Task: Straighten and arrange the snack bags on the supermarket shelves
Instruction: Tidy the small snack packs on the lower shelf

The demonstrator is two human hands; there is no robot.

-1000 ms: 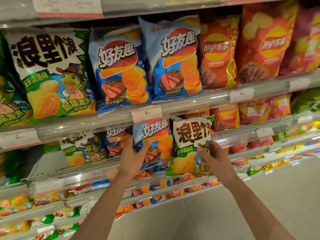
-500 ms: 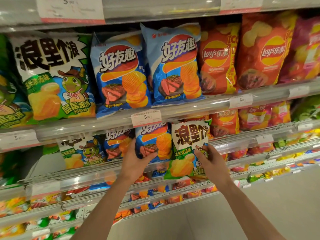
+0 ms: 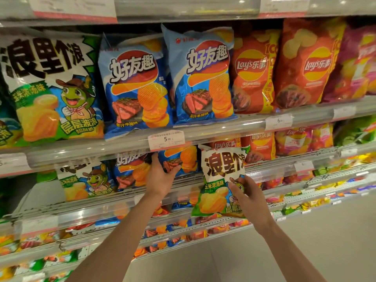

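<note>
Left hand [image 3: 160, 178] grips a glossy blue steak-print crisp bag [image 3: 180, 160]; at its three o'clock, right hand [image 3: 249, 197] clasps a white-and-green turtle-print bag [image 3: 218, 180].

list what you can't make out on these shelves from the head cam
- Blue steak-flavour bag on the second shelf: its brand name is hidden by the shelf rail and price tag, its middle by the left hand.
- Green and white bag: its lower right corner and mascot are covered by the right hand.
- Far-left price tag: cut by the frame edge, digits blurred.
- Lowest shelves: packets too small and blurred to identify.
</note>
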